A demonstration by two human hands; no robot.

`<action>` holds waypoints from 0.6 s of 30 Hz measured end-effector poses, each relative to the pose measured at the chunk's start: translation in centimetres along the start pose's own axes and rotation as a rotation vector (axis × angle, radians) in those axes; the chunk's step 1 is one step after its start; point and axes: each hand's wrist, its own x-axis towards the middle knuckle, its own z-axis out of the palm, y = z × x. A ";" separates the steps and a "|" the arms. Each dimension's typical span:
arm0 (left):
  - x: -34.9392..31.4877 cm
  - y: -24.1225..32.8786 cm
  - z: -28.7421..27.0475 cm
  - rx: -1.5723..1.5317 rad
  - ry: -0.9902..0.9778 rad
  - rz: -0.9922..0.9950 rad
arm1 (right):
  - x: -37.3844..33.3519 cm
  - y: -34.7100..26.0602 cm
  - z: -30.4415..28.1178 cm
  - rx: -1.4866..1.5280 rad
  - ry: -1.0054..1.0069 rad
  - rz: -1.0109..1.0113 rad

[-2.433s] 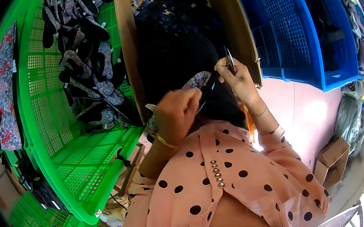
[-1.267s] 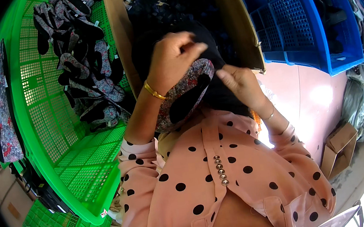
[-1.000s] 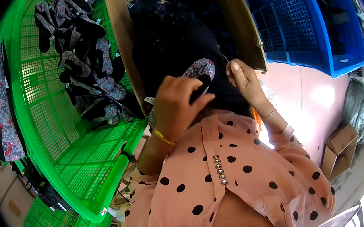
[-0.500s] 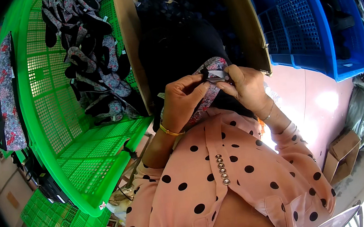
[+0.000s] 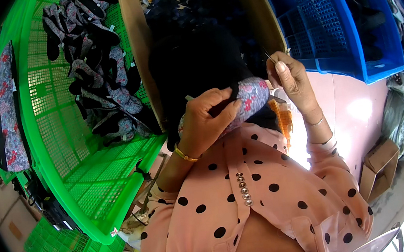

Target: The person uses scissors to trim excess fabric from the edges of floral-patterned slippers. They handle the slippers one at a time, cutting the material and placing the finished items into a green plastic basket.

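My left hand is closed on a padded floral fabric piece, grey with pink and red flowers and black edging. The fingers pinch its black edge, and part of the piece is hidden behind the hand. To the right, my right hand is raised apart from the fabric. Its thumb and fingers are closed on a small pair of thread snips, of which just a thin pointed metal end shows. Beneath the fabric piece lies dark black material across my lap.
A green plastic crate at the left holds several similar floral pieces; another floral piece hangs over its outer side. Ahead stands a cardboard box with dark scraps. Blue crates are at the right, near a small open carton.
My right hand has drawn away from the fabric piece, up and to the right, with the snips. My left hand keeps hold of the piece, whose floral end is now turned more to the right.
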 end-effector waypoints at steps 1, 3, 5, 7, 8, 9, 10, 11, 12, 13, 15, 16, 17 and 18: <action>0.1 0.7 -0.1 0.017 -0.050 0.046 | -0.1 0.1 -0.5 -0.106 0.008 -0.035; 0.1 2.3 -0.3 -0.066 -0.182 -0.080 | 0.0 -0.6 -0.3 -0.060 -0.007 -0.056; 0.1 2.9 -0.3 -0.150 -0.276 -0.059 | -0.1 -1.4 -0.5 0.237 -0.217 -0.041; 0.2 3.6 -0.9 -0.167 -0.354 -0.079 | -0.1 -2.2 0.9 0.439 -0.341 0.014; 0.1 3.4 -1.1 -0.164 -0.379 -0.072 | -0.1 -2.0 1.1 0.529 -0.435 0.029; 0.1 3.3 -1.4 -0.159 -0.398 -0.065 | -0.2 -1.9 1.4 0.569 -0.505 0.065; 0.0 3.5 -1.6 -0.178 -0.400 -0.100 | 0.1 -1.9 1.3 0.554 -0.571 0.028; 0.0 3.9 -1.9 -0.198 -0.402 -0.135 | 0.3 -1.9 1.1 0.538 -0.636 -0.008; -0.1 4.1 -2.0 -0.219 -0.403 -0.173 | 0.2 -2.3 1.6 0.525 -0.606 -0.035; -0.3 3.8 -2.1 -0.232 -0.409 -0.158 | 0.1 -2.1 1.8 0.500 -0.604 -0.008; -0.7 2.7 -2.2 -0.258 -0.419 -0.130 | -0.2 -1.6 2.3 0.450 -0.602 0.048; -0.9 2.5 -2.2 -0.308 -0.403 -0.185 | -0.6 -2.5 2.7 0.441 -0.538 0.161; -1.1 2.4 -2.1 -0.358 -0.387 -0.240 | -1.1 -2.3 3.1 0.446 -0.475 0.113; -1.2 2.2 -2.0 -0.409 -0.372 -0.294 | -1.5 -1.7 3.6 0.450 -0.411 0.066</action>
